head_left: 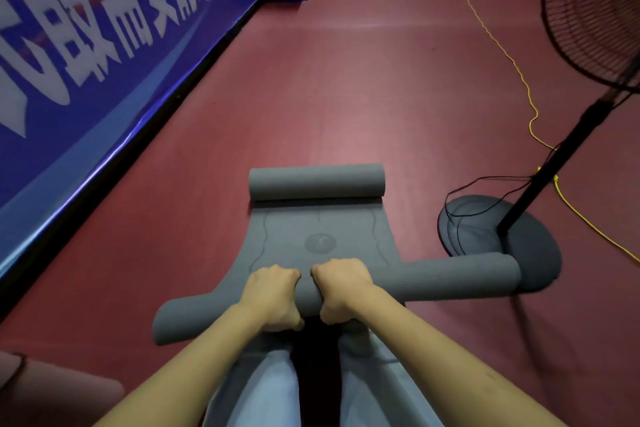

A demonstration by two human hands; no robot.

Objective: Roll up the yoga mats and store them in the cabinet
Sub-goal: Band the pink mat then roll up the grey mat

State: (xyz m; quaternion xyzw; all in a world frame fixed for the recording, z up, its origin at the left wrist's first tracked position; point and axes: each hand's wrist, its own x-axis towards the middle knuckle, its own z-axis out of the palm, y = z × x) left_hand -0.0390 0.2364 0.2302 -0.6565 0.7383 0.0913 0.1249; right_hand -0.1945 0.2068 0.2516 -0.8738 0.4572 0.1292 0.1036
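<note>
A grey yoga mat (317, 236) lies on the red floor in front of me, its flat middle part showing a printed round logo. Its near end forms a thick roll (450, 279) that runs from lower left to the right, and its far end is curled into a second roll (317, 182). My left hand (272, 296) and my right hand (341, 289) sit side by side on the middle of the near roll, fingers curled round it. My knees show below the roll.
A standing fan has its round black base (485, 236) touching the right end of the near roll, its pole (554, 166) leaning up to the right. A yellow cable (530, 104) and a black cord trail across the floor. A blue banner wall (86, 62) runs along the left.
</note>
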